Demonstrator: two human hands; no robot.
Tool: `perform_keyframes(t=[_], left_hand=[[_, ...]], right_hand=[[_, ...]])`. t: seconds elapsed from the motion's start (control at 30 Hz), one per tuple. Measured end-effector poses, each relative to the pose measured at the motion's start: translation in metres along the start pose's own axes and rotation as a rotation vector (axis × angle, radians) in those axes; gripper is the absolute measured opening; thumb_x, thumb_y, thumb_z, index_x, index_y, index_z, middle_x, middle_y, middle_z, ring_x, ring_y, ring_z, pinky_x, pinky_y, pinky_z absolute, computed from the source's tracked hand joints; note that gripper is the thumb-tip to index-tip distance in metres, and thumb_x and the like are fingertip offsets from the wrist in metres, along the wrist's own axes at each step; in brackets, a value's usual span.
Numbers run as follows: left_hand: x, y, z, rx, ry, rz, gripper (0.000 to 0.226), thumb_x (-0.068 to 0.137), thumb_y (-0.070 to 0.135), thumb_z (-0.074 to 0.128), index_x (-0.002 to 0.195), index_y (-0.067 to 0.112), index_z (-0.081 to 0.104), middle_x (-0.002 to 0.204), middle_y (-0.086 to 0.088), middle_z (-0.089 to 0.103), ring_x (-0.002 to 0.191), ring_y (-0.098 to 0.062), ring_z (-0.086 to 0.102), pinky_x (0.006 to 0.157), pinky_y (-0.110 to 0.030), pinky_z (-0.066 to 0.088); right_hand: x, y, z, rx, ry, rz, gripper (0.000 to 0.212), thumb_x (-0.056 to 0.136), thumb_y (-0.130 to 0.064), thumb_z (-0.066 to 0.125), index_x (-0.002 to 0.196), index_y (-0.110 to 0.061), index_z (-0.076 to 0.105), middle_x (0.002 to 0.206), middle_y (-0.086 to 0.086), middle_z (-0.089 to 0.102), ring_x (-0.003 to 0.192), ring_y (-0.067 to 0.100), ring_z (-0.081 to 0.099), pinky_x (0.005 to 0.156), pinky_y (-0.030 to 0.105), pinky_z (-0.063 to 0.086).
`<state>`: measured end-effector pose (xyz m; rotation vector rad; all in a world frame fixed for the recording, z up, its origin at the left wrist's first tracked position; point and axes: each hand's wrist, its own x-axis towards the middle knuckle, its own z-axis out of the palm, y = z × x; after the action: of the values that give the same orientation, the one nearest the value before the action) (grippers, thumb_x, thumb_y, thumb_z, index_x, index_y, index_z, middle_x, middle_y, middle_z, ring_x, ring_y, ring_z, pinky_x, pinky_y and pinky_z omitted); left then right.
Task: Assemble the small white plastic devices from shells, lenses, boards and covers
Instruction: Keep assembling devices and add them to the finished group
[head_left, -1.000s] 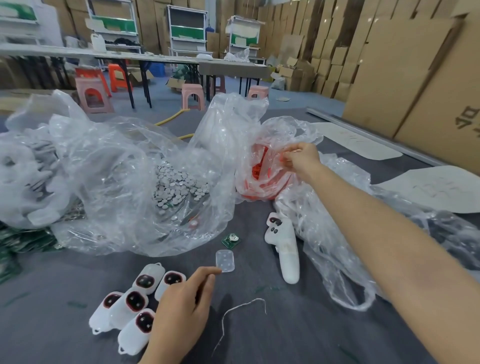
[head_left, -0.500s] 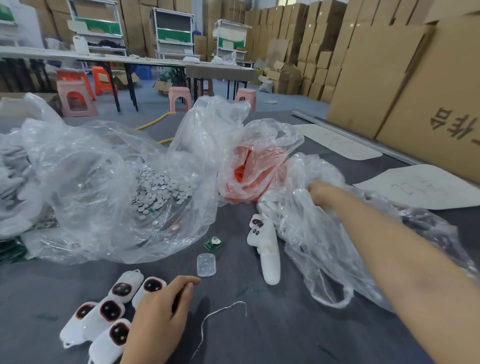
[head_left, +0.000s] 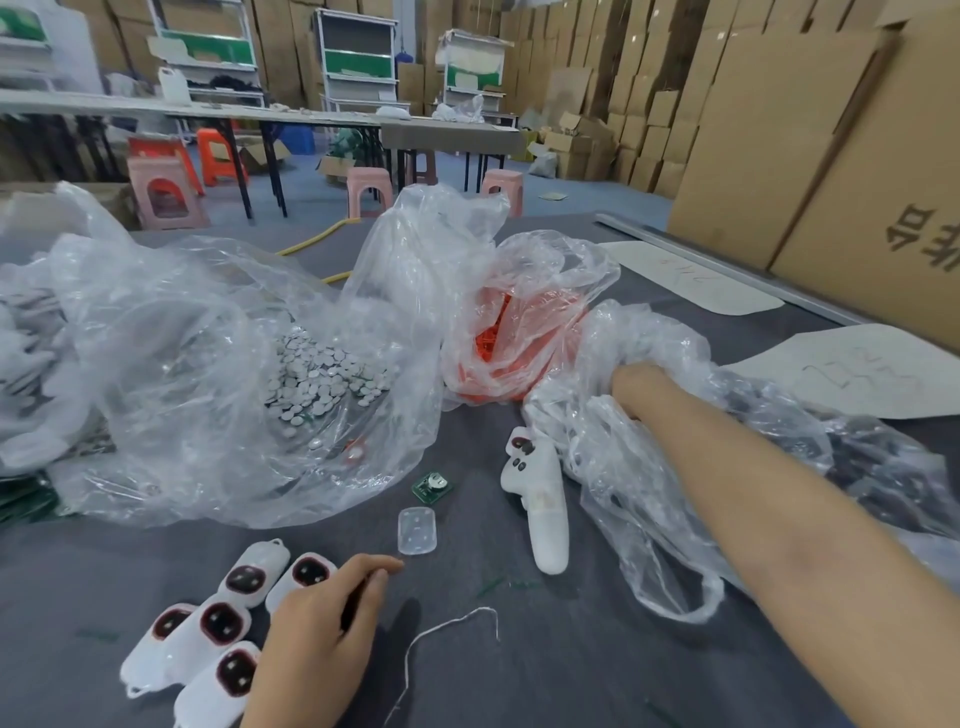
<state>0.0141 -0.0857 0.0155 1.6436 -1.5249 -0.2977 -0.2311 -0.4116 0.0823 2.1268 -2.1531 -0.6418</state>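
Note:
Several white shells with dark red lenses (head_left: 223, 618) lie at the near left of the grey table. My left hand (head_left: 317, 639) rests right beside them, fingers loosely curled, index tip close to a clear cover (head_left: 416, 530); nothing shows in this hand. A small green board (head_left: 431, 488) lies just beyond the cover. A longer white device (head_left: 543, 514) lies to their right. My right hand (head_left: 639, 384) reaches into the folds of a clear plastic bag (head_left: 649, 493), and its fingers are hidden by the plastic.
A clear bag of red parts (head_left: 519, 332) sits left of my right hand. A big clear bag with grey discs (head_left: 322, 374) fills the middle left. A white string (head_left: 441, 639) lies near the front edge. Cardboard boxes (head_left: 831, 156) stand at the right.
My right hand left the bag of red parts and moved right and nearer, into the clear bag. My left hand stays by the shells.

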Motion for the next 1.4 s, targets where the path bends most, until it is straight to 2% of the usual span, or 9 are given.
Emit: perform_keyframes(t=[0.1,0.3,0.47,0.67,0.73,0.8,0.93,1.07,1.4], left_hand=[[0.0,-0.001,0.001,0.001,0.004,-0.009,0.026,0.085,0.002,0.066,0.083,0.027,0.073,0.04,0.008,0.044,0.038,-0.002,0.042,0.045,-0.013,0.032],[0.0,-0.007,0.005,-0.019,0.018,-0.032,0.03,0.09,0.01,0.063,0.084,0.04,0.065,0.047,0.003,0.054,0.05,-0.009,0.052,0.055,-0.021,0.041],[0.0,-0.005,0.004,-0.034,0.008,-0.048,0.023,0.093,0.016,0.057,0.089,0.037,0.066,0.051,0.004,0.058,0.051,-0.01,0.055,0.054,-0.022,0.04],[-0.003,-0.005,0.005,-0.112,0.062,-0.037,0.027,0.092,0.012,0.059,0.101,0.038,0.063,0.066,0.015,0.063,0.062,-0.004,0.058,0.058,-0.011,0.041],[-0.005,-0.001,0.004,-0.274,0.122,-0.074,0.043,0.089,0.008,0.065,0.12,0.038,0.056,0.093,0.019,0.066,0.085,-0.001,0.063,0.075,-0.008,0.045],[-0.008,0.001,0.004,-0.501,0.103,-0.166,0.057,0.087,0.017,0.069,0.133,0.041,0.043,0.115,0.015,0.062,0.101,-0.002,0.063,0.084,-0.012,0.047],[-0.018,0.005,0.009,-0.506,-0.053,-0.183,0.044,0.09,0.018,0.065,0.128,0.036,0.051,0.1,0.015,0.071,0.089,-0.006,0.07,0.078,-0.02,0.054],[-0.017,0.011,0.006,-0.354,-0.019,-0.183,0.017,0.095,0.008,0.056,0.087,0.018,0.067,0.071,0.003,0.072,0.063,-0.011,0.07,0.062,-0.025,0.055],[-0.02,0.01,-0.001,-0.39,0.063,-0.162,0.052,0.09,-0.008,0.054,0.109,0.039,0.066,0.078,0.02,0.065,0.07,0.003,0.059,0.066,-0.009,0.043]], right_hand=[[-0.005,0.0,0.002,0.066,0.026,0.039,0.073,0.095,-0.027,0.055,0.153,-0.013,0.012,0.154,0.012,0.028,0.138,0.033,0.033,0.109,0.042,0.033],[-0.028,0.022,-0.02,0.188,0.283,-0.066,0.033,0.092,-0.007,0.049,0.123,-0.002,0.058,0.132,0.02,0.053,0.119,0.035,0.052,0.1,0.037,0.041],[-0.06,0.042,-0.052,0.396,0.689,-0.175,0.022,0.088,0.002,0.046,0.094,-0.003,0.065,0.101,0.021,0.062,0.09,0.035,0.057,0.072,0.036,0.044],[-0.124,0.047,-0.087,0.86,1.19,-0.422,0.015,0.09,-0.003,0.049,0.092,-0.003,0.064,0.09,0.016,0.062,0.085,0.028,0.059,0.078,0.034,0.046],[-0.165,0.019,-0.08,1.369,1.004,-0.529,0.013,0.087,-0.002,0.057,0.085,-0.012,0.064,0.08,0.005,0.066,0.079,0.021,0.066,0.077,0.03,0.055],[-0.209,-0.026,-0.043,1.862,0.502,-0.625,0.018,0.086,0.004,0.06,0.081,-0.012,0.065,0.073,0.002,0.069,0.073,0.019,0.07,0.074,0.026,0.057],[-0.269,-0.116,0.054,2.202,-0.166,-0.44,0.02,0.084,0.014,0.058,0.074,-0.001,0.063,0.069,0.01,0.067,0.069,0.021,0.069,0.069,0.023,0.058],[-0.27,-0.143,0.077,2.262,-0.159,-0.321,0.023,0.083,0.014,0.06,0.067,-0.003,0.062,0.068,0.01,0.066,0.072,0.022,0.068,0.066,0.028,0.058],[-0.265,-0.135,0.093,2.011,0.12,-0.361,0.015,0.082,-0.003,0.071,0.077,-0.016,0.074,0.067,0.002,0.07,0.051,0.012,0.061,0.041,0.016,0.037]])
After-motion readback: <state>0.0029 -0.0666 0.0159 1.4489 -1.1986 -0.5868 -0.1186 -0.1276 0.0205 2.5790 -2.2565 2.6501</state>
